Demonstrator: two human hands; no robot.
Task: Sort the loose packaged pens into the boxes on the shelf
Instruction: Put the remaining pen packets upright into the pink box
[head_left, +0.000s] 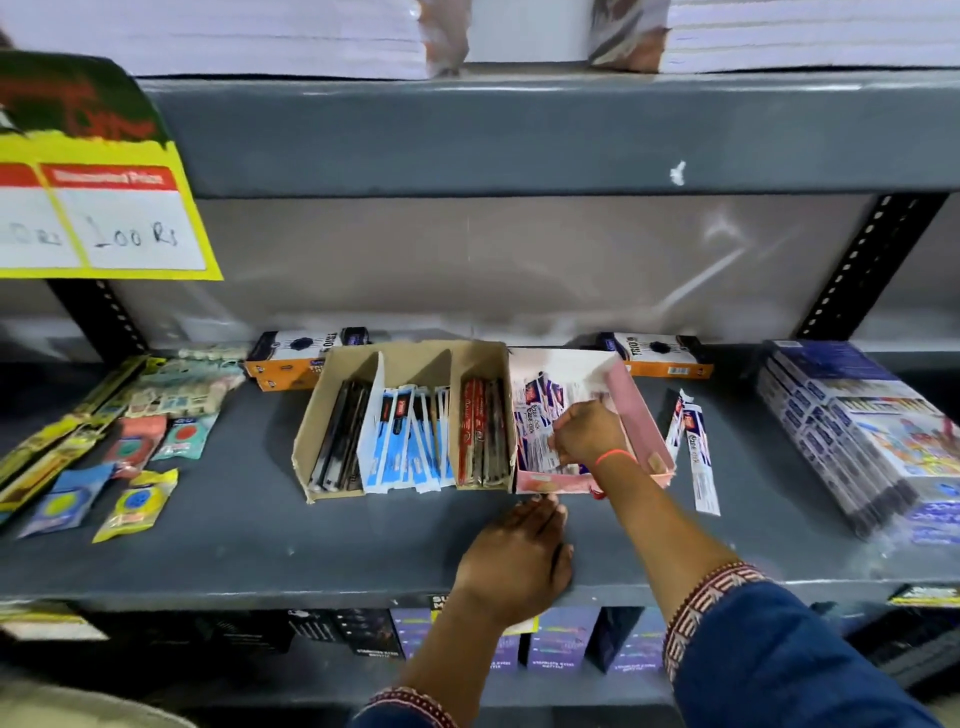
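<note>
Right hand (584, 434) down inside the pink box (641, 415), fingers curled among packaged pens (535, 415) (actual pinch not discernible). Left hand (519, 556) flat, fingers spread on the shelf (260, 545), tips at the box front. Loose packs (698, 447) just right of the box. Light, slick, bendy sleeves; best pinched mid-length.

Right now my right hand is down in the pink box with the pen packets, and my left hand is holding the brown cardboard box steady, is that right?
Not quite. The right hand is in the pink box among the pen packets, but the left hand lies flat on the shelf, fingertips at the pink box's front corner, not gripping the brown cardboard box. The head view shows this.
</note>
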